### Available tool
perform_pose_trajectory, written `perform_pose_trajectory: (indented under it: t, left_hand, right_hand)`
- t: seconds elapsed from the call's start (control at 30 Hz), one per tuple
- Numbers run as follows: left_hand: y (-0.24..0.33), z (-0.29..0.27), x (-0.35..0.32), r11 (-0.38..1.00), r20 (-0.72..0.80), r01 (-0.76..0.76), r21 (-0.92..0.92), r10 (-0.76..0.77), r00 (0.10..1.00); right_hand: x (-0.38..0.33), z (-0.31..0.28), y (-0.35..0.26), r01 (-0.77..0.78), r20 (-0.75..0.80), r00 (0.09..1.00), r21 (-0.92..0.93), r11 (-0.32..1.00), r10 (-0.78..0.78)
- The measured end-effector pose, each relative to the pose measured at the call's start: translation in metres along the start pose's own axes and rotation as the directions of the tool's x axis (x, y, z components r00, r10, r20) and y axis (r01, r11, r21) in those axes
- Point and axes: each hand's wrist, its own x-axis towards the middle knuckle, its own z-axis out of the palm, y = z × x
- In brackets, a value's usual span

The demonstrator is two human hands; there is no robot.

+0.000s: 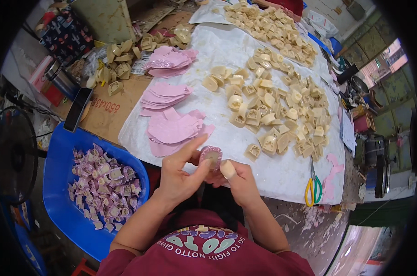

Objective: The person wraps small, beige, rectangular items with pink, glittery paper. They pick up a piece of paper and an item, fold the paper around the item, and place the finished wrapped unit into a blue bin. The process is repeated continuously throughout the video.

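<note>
Close to the table's front edge, my left hand [178, 172] grips a small shoe heel [211, 157] wrapped round its side in glittery pink sheet. Its left index finger points upward while the thumb presses on the heel. My right hand [241, 184] closes on the heel's lower right side, its fingers partly hidden. A cream cap-like piece [227, 169] covers or sits against the right thumb tip; I cannot tell which. Just beyond the left hand lie stacked pink cut sheets [171, 129]. Many bare cream heels [275, 110] are spread to the right.
Left of me, a blue basin [52, 177] holds pink-covered heels. Scissors [314, 186] with yellow and green handles lie at the front right by pink scraps [330, 177]. A phone [77, 109] and a metal flask [61, 79] are on the left. Another person's arm [275, 4] shows at the far end.
</note>
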Motion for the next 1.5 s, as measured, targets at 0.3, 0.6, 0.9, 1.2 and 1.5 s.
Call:
perform_pose_trajectory:
  t: [0.3,0.6,0.9,1.2,1.5]
  left_hand:
    - [0.005,-0.007,0.003,0.998,0.168,-0.067,-0.021,0.07,0.983]
    - [-0.005,0.013,-0.009,0.932,0.14,0.184,-0.312,-0.147,0.979]
    - [-0.009,-0.011,0.004,0.854,0.176,0.203,-0.478,-0.133,0.975]
    - [-0.007,-0.003,-0.002,0.764,0.245,0.275,-0.584,-0.157,0.957]
    - [-0.012,-0.004,-0.008,0.731,0.184,0.231,-0.642,-0.146,0.972]
  right_hand:
    - [-0.011,0.026,0.017,0.238,-0.108,0.959,-0.202,0.95,-0.263]
    - [-0.001,0.0,0.012,-0.267,0.248,0.956,0.52,0.812,0.155]
    - [-0.001,-0.024,-0.002,-0.009,-0.014,1.0,-0.004,1.0,0.009]
    - [0.006,-0.01,-0.009,0.138,0.158,0.976,0.094,0.986,-0.152]
    - [0.006,-0.001,-0.017,0.284,0.139,0.954,-0.125,0.951,-0.267]
